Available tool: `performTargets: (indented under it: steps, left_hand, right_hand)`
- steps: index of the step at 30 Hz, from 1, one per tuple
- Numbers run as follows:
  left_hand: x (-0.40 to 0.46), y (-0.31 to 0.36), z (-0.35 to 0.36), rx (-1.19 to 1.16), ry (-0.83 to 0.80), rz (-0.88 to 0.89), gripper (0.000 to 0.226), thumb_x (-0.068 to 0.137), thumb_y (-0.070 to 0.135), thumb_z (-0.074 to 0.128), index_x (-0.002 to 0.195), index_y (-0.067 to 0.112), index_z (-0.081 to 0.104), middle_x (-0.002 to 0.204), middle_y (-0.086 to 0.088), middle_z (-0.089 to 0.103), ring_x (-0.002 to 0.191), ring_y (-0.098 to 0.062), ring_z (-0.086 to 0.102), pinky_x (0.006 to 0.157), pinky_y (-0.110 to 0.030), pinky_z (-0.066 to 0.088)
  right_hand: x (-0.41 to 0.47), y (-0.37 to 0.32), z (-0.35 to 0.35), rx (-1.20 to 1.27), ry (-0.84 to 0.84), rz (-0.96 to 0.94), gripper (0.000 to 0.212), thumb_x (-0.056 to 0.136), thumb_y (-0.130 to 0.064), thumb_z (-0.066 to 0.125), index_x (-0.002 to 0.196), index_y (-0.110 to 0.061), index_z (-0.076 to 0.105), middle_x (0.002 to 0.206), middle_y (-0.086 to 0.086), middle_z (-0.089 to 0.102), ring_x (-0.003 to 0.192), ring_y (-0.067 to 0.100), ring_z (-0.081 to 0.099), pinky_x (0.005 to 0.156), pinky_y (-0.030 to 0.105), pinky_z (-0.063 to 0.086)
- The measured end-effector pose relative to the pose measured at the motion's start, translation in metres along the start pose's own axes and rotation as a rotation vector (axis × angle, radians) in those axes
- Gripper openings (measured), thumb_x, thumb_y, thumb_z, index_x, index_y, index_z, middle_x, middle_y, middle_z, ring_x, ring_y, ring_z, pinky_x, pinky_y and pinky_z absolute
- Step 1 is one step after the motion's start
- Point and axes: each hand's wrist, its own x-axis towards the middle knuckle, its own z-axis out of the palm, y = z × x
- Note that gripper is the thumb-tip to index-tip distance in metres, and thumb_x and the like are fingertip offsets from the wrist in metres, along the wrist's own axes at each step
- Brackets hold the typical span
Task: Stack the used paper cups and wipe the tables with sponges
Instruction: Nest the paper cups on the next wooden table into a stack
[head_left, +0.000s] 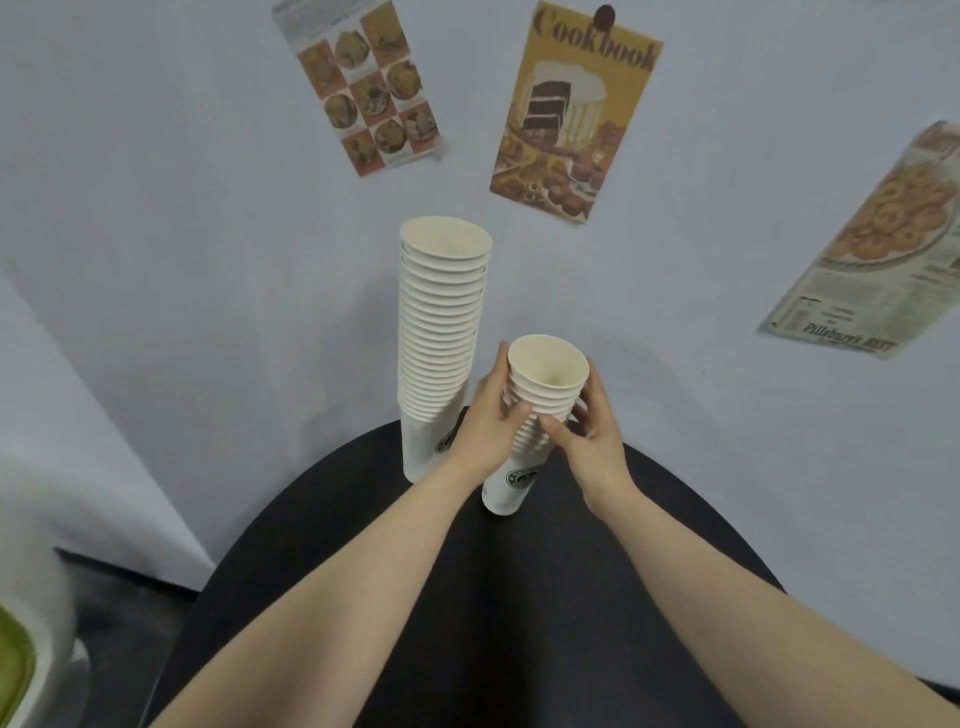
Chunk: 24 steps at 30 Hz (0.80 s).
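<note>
A: What does each grip hold?
B: The left hand (485, 423) and right hand (592, 434) both wrap a short stack of paper cups (537, 410) from opposite sides, fingers curled round its ribbed rims, thumbs on the near face.
A: Where is that stack?
B: Upright at the far edge of the round black worktop (519, 597), its bottom cup showing a green logo.
A: Anything close by?
B: A taller stack of cups (441, 332) stands just beside it on the left, near the left hand's knuckles.
A: And the room?
B: A pale blue wall (182, 208) behind, with a Cookbook poster (571, 114), a checkered food sheet (363, 83) and a Pillsbury page (878, 249). At the near left, a white container with something green (15, 670) in it.
</note>
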Motion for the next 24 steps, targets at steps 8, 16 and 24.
performTargets:
  steps: [8,16,24]
  left_hand:
    - [0.015,-0.013,-0.001,0.001,-0.018,-0.024,0.072,0.099,0.016,0.049,0.152,0.028,0.002,0.149,0.013,0.022,0.134,0.001,0.020,0.112,-0.024,0.020]
    - [0.013,-0.019,-0.003,0.033,-0.001,-0.029,0.074,0.095,0.019,0.056,0.153,0.023,0.010,0.155,0.004,0.024,0.140,-0.007,0.023,0.117,-0.032,0.022]
    - [0.001,-0.019,-0.008,0.094,-0.017,-0.048,0.074,0.090,0.037,0.057,0.152,0.025,0.018,0.152,0.003,0.032,0.141,-0.013,0.029,0.116,-0.042,0.027]
  right_hand:
    - [0.011,0.009,0.003,-0.028,-0.007,0.021,0.080,0.086,-0.002,0.067,0.146,-0.038,0.029,0.142,-0.015,0.046,0.130,0.008,0.045,0.108,0.042,0.041]
    - [0.009,0.012,0.001,-0.064,-0.021,0.044,0.081,0.085,-0.008,0.069,0.147,-0.038,0.026,0.145,-0.016,0.042,0.133,0.009,0.041,0.106,0.039,0.042]
    - [-0.004,0.000,-0.007,-0.100,-0.082,0.105,0.081,0.085,-0.013,0.071,0.148,-0.034,0.024,0.146,-0.013,0.041,0.131,0.011,0.042,0.103,0.034,0.043]
